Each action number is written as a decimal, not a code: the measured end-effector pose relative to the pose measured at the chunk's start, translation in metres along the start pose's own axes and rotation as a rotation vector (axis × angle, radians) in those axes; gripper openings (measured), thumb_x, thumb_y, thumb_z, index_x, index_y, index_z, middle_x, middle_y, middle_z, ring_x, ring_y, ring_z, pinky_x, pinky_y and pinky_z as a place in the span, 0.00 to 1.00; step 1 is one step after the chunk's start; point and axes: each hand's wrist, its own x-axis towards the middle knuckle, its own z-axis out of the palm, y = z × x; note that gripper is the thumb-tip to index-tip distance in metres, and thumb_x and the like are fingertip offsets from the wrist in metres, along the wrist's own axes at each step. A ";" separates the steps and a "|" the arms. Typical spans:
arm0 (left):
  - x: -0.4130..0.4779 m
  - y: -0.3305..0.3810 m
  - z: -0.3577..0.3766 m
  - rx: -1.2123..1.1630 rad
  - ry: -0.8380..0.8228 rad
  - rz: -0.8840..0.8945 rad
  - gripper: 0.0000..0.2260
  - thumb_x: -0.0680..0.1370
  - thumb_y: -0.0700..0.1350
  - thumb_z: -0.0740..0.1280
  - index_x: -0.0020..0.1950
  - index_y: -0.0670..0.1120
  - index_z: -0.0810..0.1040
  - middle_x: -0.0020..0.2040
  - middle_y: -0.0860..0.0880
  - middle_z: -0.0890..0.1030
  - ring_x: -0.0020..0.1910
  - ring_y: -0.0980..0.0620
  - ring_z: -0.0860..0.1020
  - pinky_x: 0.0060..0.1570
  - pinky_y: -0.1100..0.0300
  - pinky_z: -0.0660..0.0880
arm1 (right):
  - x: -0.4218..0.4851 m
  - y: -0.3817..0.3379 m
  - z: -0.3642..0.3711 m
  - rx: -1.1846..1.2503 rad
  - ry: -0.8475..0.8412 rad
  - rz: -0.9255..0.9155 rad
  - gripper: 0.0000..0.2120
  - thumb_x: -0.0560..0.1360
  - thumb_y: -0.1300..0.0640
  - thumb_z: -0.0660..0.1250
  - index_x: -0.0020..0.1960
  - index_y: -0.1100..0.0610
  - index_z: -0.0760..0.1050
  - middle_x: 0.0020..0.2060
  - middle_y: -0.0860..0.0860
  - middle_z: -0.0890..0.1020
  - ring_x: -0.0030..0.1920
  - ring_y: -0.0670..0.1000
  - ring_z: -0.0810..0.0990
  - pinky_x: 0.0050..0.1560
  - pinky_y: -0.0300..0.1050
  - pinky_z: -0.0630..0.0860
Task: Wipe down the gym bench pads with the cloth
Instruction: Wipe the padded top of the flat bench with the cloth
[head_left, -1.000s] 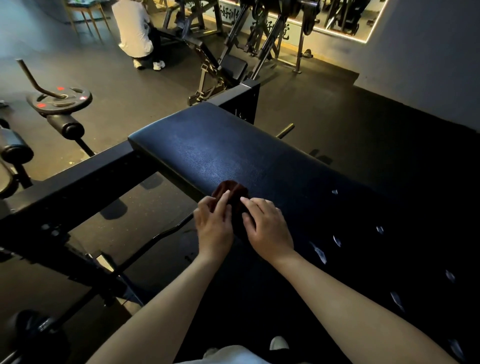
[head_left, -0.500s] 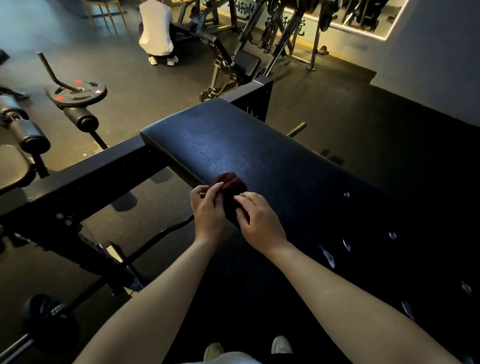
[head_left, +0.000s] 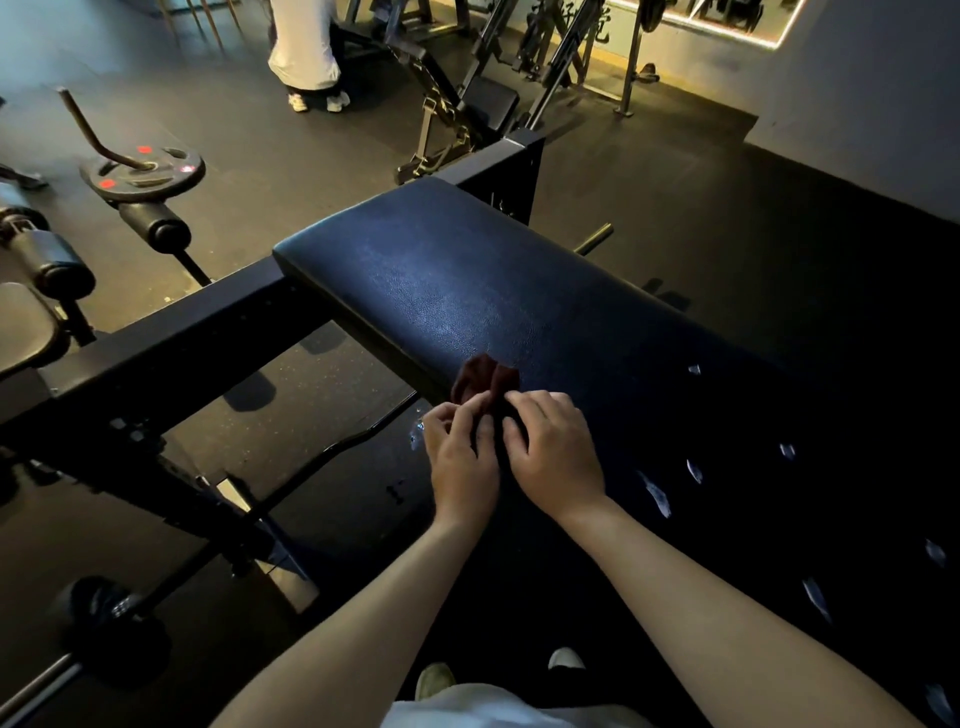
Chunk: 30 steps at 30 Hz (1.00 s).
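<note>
Dark maroon bunched cloth (head_left: 485, 379) on long black leather-look bench pad (head_left: 441, 280), near its left edge.
Grasp: left hand (head_left: 462, 462) and right hand (head_left: 553, 457) side by side, fingers curled, both pinching the cloth's near end.

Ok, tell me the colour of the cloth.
The cloth is dark reddish-brown, clearest in the head view.

text | I see dark characters (head_left: 598, 28) on the far wall (head_left: 675, 41), cut off and too blurred to read | labels, numbers | I find none legible
</note>
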 end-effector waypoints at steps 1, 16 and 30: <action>0.000 0.000 -0.001 0.004 -0.007 0.003 0.13 0.82 0.44 0.66 0.65 0.54 0.78 0.59 0.52 0.67 0.58 0.56 0.70 0.62 0.74 0.62 | 0.001 -0.003 0.001 -0.026 -0.005 0.006 0.18 0.78 0.50 0.60 0.62 0.57 0.78 0.53 0.50 0.81 0.54 0.54 0.75 0.55 0.52 0.73; -0.026 0.014 0.008 0.148 -0.173 0.159 0.16 0.83 0.51 0.62 0.71 0.56 0.75 0.63 0.54 0.68 0.63 0.54 0.67 0.61 0.65 0.63 | -0.034 0.012 -0.029 0.065 0.017 0.101 0.16 0.79 0.55 0.63 0.64 0.60 0.76 0.54 0.52 0.81 0.56 0.53 0.76 0.58 0.51 0.75; -0.036 0.025 0.034 0.274 -0.040 0.115 0.17 0.84 0.50 0.59 0.72 0.54 0.74 0.65 0.58 0.74 0.58 0.50 0.65 0.59 0.54 0.70 | -0.053 0.029 -0.057 0.039 -0.002 0.023 0.16 0.78 0.54 0.64 0.64 0.57 0.77 0.57 0.50 0.81 0.60 0.53 0.76 0.62 0.50 0.74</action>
